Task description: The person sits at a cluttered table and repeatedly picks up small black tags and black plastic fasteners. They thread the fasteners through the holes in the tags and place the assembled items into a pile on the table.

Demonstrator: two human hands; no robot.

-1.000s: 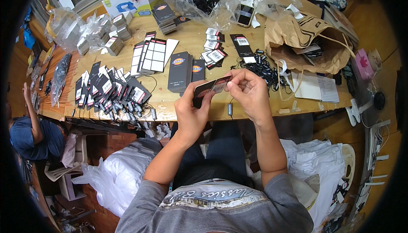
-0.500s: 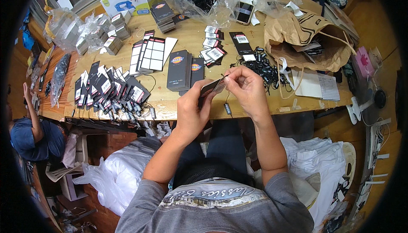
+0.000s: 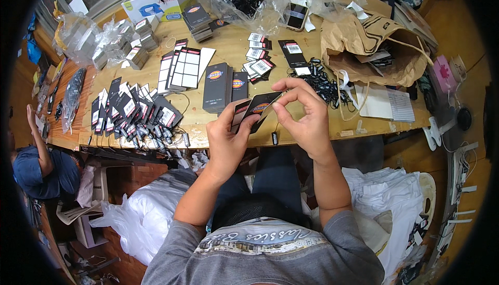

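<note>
Above the table's front edge, my left hand (image 3: 228, 134) is closed around several dark hang tags (image 3: 258, 104), fanned slightly, the front one showing an orange and blue emblem. My right hand (image 3: 306, 116) has its thumb and index finger curled at the upper right corner of those tags, where it grips the edge. From near that corner hangs a thin black string with a small black string seal (image 3: 274, 138). Just beyond my hands stand stacks of dark hang tags (image 3: 215, 88). A tangle of black string seals (image 3: 325, 85) lies past my right hand.
Left on the table is a heap of strung tags (image 3: 132, 109), with white-gridded cards (image 3: 184, 67) behind. Small barcoded tags (image 3: 259, 59) lie mid-table. A paper bag (image 3: 364, 51) stands right; a phone (image 3: 297, 16) lies at the back. Another person (image 3: 44, 165) sits far left.
My left hand has turned the tags so the emblem side faces up. My right hand's fingers have opened a little at the tags' corner, and the hanging seal has shifted slightly left and down.
</note>
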